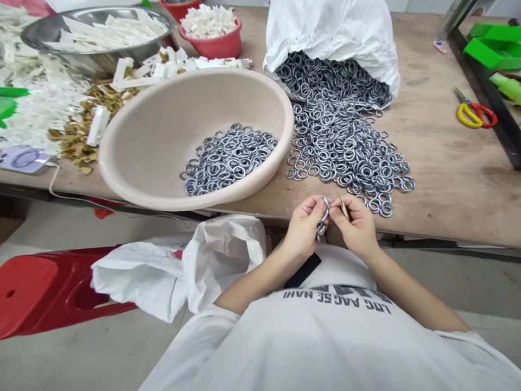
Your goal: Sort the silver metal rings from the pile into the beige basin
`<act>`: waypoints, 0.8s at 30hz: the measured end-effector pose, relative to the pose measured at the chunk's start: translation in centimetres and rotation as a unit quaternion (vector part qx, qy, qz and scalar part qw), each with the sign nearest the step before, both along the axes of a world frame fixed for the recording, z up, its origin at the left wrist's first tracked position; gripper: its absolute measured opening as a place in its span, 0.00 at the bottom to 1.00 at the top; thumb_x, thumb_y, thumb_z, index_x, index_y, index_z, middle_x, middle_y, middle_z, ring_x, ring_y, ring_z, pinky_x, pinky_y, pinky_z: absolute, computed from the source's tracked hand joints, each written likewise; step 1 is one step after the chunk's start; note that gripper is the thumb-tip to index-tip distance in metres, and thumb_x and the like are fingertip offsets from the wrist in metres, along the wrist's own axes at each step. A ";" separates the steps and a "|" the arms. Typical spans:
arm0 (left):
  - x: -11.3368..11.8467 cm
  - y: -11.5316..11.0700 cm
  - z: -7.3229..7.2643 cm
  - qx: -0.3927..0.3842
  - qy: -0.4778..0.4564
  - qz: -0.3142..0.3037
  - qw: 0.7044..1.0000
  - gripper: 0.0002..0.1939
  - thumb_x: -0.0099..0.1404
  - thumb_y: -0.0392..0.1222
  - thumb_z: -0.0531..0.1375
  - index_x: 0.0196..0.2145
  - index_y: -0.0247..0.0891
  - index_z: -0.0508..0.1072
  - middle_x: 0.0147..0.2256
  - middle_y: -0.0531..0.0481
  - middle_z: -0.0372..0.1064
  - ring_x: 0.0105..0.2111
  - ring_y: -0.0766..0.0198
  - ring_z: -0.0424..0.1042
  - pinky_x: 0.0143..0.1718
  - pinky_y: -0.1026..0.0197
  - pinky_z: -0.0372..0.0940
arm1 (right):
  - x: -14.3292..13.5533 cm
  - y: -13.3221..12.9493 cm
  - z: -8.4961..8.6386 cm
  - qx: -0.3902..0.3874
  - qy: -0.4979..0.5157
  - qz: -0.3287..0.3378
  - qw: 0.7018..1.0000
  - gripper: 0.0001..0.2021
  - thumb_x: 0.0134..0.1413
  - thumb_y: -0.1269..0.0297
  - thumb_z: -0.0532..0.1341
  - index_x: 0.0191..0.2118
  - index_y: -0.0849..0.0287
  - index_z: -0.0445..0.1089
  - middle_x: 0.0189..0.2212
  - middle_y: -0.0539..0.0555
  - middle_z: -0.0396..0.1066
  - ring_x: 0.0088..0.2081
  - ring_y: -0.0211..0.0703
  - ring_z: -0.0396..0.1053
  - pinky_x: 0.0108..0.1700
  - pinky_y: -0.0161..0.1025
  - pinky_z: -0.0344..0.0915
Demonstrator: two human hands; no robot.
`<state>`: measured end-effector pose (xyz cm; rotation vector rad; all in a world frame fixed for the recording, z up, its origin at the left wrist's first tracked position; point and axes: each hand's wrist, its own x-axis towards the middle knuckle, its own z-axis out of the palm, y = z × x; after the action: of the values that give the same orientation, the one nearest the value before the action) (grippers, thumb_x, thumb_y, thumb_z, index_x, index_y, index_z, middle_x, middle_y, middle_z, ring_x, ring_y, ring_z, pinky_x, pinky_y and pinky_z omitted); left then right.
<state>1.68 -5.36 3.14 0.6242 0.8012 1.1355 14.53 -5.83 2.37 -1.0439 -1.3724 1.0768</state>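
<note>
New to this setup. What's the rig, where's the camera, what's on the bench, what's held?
There's no robot: a person works with two bare hands. The one picture comes from a camera worn on the person's head, looking forward and down.

On the table, loose grey rings spill from a white sack. A beige basin to their left holds more. Behind it are a metal bowl and a red tub, both with white pieces. Scissors lie at right.

The left hand has a few rings in its grip; the right hand holds something thin and pale, too small to identify.
</note>
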 end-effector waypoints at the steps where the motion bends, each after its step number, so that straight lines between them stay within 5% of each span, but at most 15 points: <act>1: -0.2 0.1 0.0 0.003 0.003 -0.011 1.000 0.20 0.60 0.57 0.67 0.34 0.36 0.71 0.20 0.58 0.58 0.17 0.76 0.52 0.16 0.71 0.48 | 0.4 0.0 0.2 0.011 -0.026 0.002 1.000 0.07 0.62 0.57 0.63 0.38 0.54 0.70 0.31 0.48 0.70 0.32 0.39 0.68 0.38 0.39 0.65; 4: -1.1 0.3 0.3 0.027 0.028 -0.045 0.998 0.20 0.61 0.58 0.65 0.33 0.36 0.71 0.19 0.59 0.57 0.16 0.76 0.51 0.16 0.70 0.46 | 1.8 0.1 1.2 0.080 -0.144 0.014 0.986 0.11 0.62 0.53 0.62 0.39 0.55 0.69 0.29 0.49 0.68 0.30 0.39 0.65 0.34 0.37 0.60; 10: -2.0 0.5 1.2 0.045 0.075 -0.079 0.993 0.20 0.61 0.57 0.65 0.31 0.35 0.70 0.17 0.59 0.56 0.15 0.76 0.50 0.15 0.70 0.46 | 3.2 0.1 3.3 0.218 -0.357 0.021 0.908 0.18 0.65 0.54 0.59 0.26 0.58 0.64 0.20 0.46 0.58 0.24 0.35 0.55 0.29 0.38 0.49; 21: -2.6 0.3 0.8 0.046 0.103 -0.109 0.988 0.22 0.60 0.59 0.66 0.30 0.35 0.72 0.18 0.57 0.58 0.16 0.75 0.51 0.18 0.69 0.47 | 3.4 0.3 4.2 0.150 -0.423 0.063 0.891 0.25 0.64 0.47 0.57 0.21 0.57 0.59 0.18 0.48 0.60 0.23 0.36 0.55 0.29 0.38 0.46; 24: -3.0 0.1 0.7 0.055 0.103 -0.146 0.982 0.21 0.60 0.58 0.66 0.29 0.34 0.72 0.18 0.56 0.58 0.17 0.75 0.52 0.18 0.69 0.46 | 3.7 1.3 3.6 0.106 -0.420 0.006 0.901 0.24 0.65 0.47 0.56 0.22 0.57 0.61 0.19 0.47 0.60 0.23 0.36 0.56 0.29 0.38 0.46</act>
<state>-1.30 -5.26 3.83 0.9321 0.7952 0.8579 18.22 -4.50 5.99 -1.4048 -2.1192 0.4427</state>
